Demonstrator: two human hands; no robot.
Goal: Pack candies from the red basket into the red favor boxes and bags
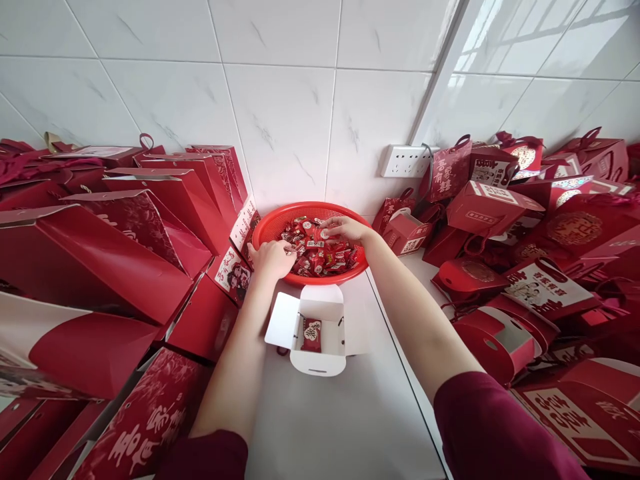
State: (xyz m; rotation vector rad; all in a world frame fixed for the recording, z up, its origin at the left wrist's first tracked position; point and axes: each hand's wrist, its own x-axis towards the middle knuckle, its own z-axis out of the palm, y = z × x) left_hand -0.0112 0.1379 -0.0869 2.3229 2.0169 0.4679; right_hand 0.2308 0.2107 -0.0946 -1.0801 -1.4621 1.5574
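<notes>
A red plastic basket [353, 274] against the wall holds many red wrapped candies [325, 257]. My left hand [276, 259] reaches over its left rim, thumb apart, fingertips among the candies and partly out of sight. From the right, my right hand [349, 229] stretches its fingers over the pile, tips touching candies near the middle; I see no candy clearly lifted. In front of the basket stands an open gift box [319, 363], white inside, its flaps spread outward. One red packet [311, 335] with a pale printed patch lies inside it.
Red gift bags and boxes [165, 267] crowd the left side. More red gift boxes [493, 207] are piled on the right. A white power strip [406, 161] is at the tiled wall, behind the grey tabletop [340, 420].
</notes>
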